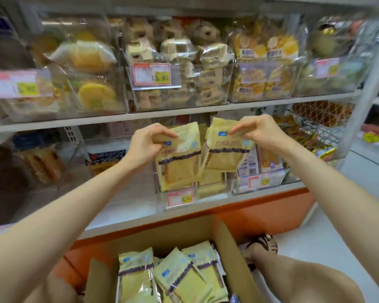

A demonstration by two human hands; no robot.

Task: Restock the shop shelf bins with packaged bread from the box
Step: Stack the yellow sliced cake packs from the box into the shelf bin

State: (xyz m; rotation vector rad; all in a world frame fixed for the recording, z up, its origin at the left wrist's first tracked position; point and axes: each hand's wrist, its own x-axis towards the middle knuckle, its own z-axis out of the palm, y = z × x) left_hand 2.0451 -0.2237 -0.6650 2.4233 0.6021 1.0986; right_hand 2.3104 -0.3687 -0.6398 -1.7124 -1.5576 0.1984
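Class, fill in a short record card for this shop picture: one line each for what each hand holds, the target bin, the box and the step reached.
left hand: pinches the top of one bread pack
right hand: pinches the top of a second bread pack
target bin: clear, lower shelf, already holds similar packs, price tag on its front
box: cardboard, open, on the floor below the shelf, more packs inside
step reached: both packs held upright over the bin, not yet released

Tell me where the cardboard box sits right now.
In the head view, the cardboard box sits open at bottom centre, below the lower shelf, between the person's forearms.
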